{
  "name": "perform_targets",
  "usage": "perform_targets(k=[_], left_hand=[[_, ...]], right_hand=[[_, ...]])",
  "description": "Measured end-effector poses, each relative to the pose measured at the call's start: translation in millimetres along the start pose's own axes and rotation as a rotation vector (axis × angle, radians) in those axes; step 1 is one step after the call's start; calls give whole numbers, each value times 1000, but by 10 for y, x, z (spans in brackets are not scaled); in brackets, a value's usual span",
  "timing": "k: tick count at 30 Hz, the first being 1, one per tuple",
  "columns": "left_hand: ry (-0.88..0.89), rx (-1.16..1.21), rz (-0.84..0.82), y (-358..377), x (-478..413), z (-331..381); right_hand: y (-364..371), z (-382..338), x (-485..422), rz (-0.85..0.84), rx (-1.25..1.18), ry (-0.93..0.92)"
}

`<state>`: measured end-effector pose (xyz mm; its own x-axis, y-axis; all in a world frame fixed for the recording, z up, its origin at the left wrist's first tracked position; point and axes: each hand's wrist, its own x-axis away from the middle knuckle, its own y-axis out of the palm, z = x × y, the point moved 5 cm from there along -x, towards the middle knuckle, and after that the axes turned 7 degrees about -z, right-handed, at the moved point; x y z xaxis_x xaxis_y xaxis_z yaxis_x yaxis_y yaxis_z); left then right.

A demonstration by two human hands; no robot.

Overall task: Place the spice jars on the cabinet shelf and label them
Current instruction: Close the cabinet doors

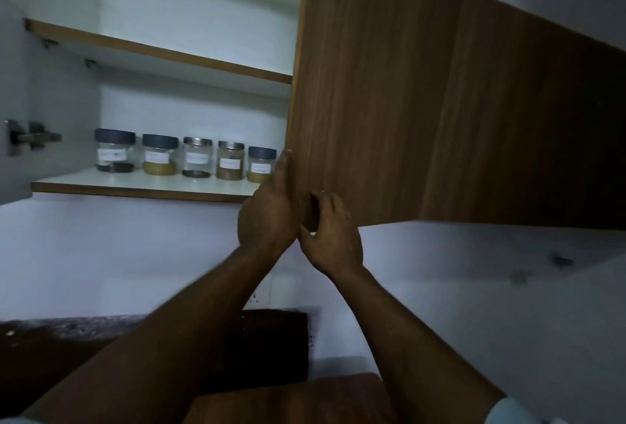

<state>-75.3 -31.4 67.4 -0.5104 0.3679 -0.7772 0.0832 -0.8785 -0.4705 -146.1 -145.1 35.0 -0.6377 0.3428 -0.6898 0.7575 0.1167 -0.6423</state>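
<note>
Several spice jars stand in a row on the lower cabinet shelf (135, 183), each with a white label. The leftmost jar (114, 150) and the second jar (160, 156) have dark lids; the third jar (197, 157) and fourth jar (230, 161) have metal lids. The dark-lidded fifth jar (261, 164) is partly hidden by my left hand (267, 213). That hand grips the free edge of the brown cabinet door (372, 84), fingers pointing up. My right hand (333, 237) rests with spread fingers on the door's lower corner and holds nothing.
An upper shelf (162, 52) spans the cabinet above the jars. A metal hinge (32, 139) sits on the left wall. A second brown door (525, 118) is to the right. Below are a dark countertop (67, 339) and a wooden board (288, 400).
</note>
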Motion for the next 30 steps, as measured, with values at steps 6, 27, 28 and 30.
perform_targets(k=[6,27,28,30], left_hand=[[-108,107,-338,437,-306,-411],[-274,50,-366,-238,91,-733],[-274,40,-347,-401,178,-747],[-270,-1,-298,-772,357,-777]], right_hand=[[418,174,-464,-259,-16,-89],[569,-601,-360,-296,-10,-193],[537,-786,-299,-293,-13,-221],[495,-1200,-169,-282,-14,-276]])
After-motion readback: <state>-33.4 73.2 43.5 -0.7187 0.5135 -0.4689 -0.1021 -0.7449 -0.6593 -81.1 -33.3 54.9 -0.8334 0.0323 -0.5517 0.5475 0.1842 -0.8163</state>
